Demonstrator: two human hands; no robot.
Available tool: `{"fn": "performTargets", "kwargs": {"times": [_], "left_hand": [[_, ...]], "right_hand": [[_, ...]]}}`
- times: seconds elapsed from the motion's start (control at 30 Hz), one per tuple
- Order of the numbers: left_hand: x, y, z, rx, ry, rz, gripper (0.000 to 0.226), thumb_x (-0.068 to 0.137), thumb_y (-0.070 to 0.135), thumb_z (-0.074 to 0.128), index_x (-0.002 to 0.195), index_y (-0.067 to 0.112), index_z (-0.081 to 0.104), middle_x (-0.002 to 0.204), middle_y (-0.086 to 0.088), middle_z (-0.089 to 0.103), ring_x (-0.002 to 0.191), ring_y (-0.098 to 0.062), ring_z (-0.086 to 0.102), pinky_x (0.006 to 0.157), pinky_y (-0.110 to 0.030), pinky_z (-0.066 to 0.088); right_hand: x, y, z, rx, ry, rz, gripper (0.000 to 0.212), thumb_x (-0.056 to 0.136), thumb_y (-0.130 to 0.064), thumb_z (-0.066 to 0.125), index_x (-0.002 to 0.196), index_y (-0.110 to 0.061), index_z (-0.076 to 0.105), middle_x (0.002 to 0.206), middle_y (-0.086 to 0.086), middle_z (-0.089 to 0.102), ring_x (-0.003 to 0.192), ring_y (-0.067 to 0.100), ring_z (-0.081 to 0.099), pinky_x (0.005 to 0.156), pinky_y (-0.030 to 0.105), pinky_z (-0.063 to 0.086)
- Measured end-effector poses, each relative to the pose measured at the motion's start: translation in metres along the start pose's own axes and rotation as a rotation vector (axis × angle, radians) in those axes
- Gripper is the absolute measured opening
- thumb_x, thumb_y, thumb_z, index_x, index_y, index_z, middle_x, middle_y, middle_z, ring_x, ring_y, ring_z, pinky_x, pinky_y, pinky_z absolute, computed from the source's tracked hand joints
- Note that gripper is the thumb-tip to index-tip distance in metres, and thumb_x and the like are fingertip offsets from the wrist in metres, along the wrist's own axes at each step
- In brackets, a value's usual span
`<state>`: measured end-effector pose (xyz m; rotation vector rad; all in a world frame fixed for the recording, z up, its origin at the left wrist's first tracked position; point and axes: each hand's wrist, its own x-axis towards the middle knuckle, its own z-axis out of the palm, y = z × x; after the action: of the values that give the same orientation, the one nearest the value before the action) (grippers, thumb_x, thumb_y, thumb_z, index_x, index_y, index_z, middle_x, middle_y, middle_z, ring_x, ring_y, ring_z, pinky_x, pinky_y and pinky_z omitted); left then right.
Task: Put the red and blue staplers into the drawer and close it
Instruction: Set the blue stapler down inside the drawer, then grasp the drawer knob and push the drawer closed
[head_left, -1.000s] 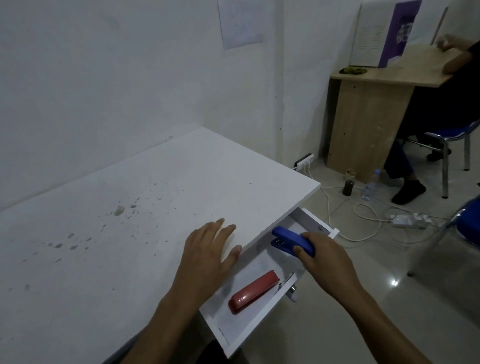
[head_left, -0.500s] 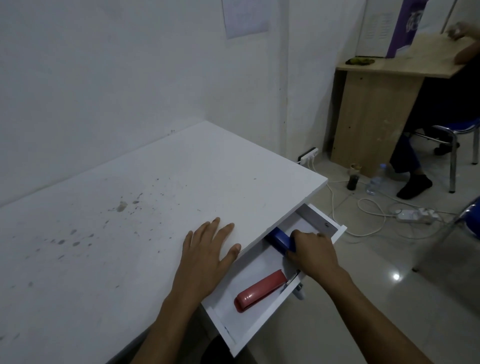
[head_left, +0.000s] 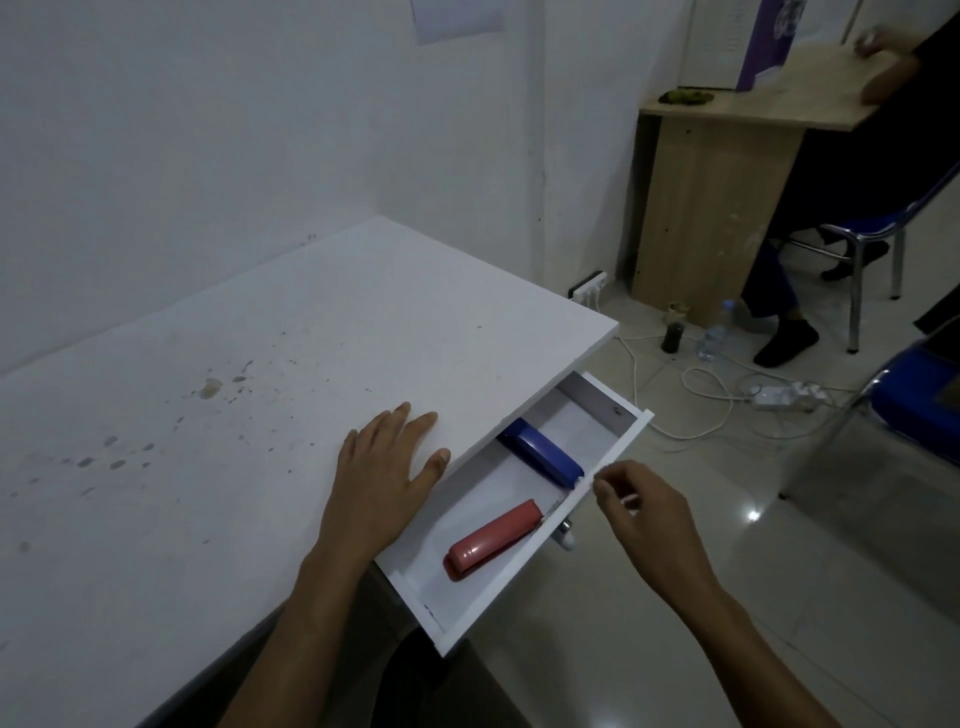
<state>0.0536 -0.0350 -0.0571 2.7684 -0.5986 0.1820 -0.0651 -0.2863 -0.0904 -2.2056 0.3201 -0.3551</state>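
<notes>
The white drawer (head_left: 524, 577) stands pulled out from under the white table (head_left: 260, 395). A blue stapler (head_left: 543, 457) lies inside it toward the far end. A red stapler (head_left: 491, 540) lies inside nearer to me. My left hand (head_left: 384, 478) rests flat on the tabletop at the edge above the drawer. My right hand (head_left: 647, 514) hovers just outside the drawer's front panel, fingers loosely curled and holding nothing. A small knob (head_left: 565, 535) sticks out from the drawer front, just left of my right hand.
A wooden desk (head_left: 717, 171) stands at the back right with a seated person (head_left: 857, 171) on a blue chair. Cables and a power strip (head_left: 779, 396) lie on the tiled floor, with bottles (head_left: 714, 332) nearby. Another blue chair (head_left: 919, 400) is at the right edge.
My right hand set the blue stapler down inside the drawer, let go of it and drew back outside the drawer front. My left hand stayed flat on the table.
</notes>
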Motion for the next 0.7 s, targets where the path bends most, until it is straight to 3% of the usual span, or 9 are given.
{"fn": "performTargets", "kwargs": {"times": [0.1,0.23,0.33,0.5,0.7], "left_hand": [[0.000,-0.001,-0.001,0.003,-0.001,0.008,0.061,0.084,0.060,0.028,0.138,0.032,0.029,0.152,-0.004,0.027,0.139,-0.024,0.022,0.114,-0.050,0.016],[0.000,-0.003,0.002,0.016,0.008,0.014,0.060,0.084,0.060,0.029,0.137,0.032,0.031,0.151,-0.004,0.030,0.139,-0.025,0.025,0.113,-0.051,0.018],[0.001,-0.003,0.002,0.035,0.004,0.013,0.061,0.083,0.061,0.028,0.137,0.032,0.032,0.151,-0.004,0.031,0.138,-0.027,0.026,0.113,-0.052,0.018],[0.002,-0.003,0.001,0.035,0.010,0.010,0.062,0.082,0.061,0.030,0.136,0.030,0.035,0.150,-0.006,0.033,0.137,-0.029,0.029,0.112,-0.054,0.020],[0.002,-0.002,0.001,0.023,0.012,0.018,0.063,0.081,0.063,0.028,0.136,0.031,0.034,0.150,-0.005,0.032,0.138,-0.027,0.028,0.113,-0.054,0.021]], "right_hand": [[-0.013,0.019,0.012,-0.021,-0.172,0.090,0.008,0.089,-0.029,0.055,0.091,-0.023,0.061,0.089,-0.002,0.066,0.080,0.004,0.060,0.068,0.015,0.045],[-0.019,0.027,0.028,-0.047,-0.397,0.151,0.033,0.088,-0.046,0.050,0.110,-0.023,0.058,0.092,-0.006,0.064,0.079,0.003,0.058,0.064,0.017,0.043],[-0.017,0.025,0.034,-0.055,-0.379,0.160,0.028,0.091,-0.039,0.049,0.103,-0.017,0.061,0.081,-0.006,0.061,0.068,0.004,0.055,0.059,0.017,0.040],[-0.006,0.023,0.035,-0.035,-0.398,0.192,0.021,0.091,-0.031,0.052,0.089,-0.016,0.067,0.080,-0.004,0.065,0.075,0.011,0.062,0.068,0.020,0.047],[0.010,0.004,0.029,0.087,-0.393,0.167,0.020,0.090,-0.029,0.053,0.090,-0.015,0.068,0.081,-0.003,0.065,0.075,0.008,0.061,0.067,0.019,0.047]]}}
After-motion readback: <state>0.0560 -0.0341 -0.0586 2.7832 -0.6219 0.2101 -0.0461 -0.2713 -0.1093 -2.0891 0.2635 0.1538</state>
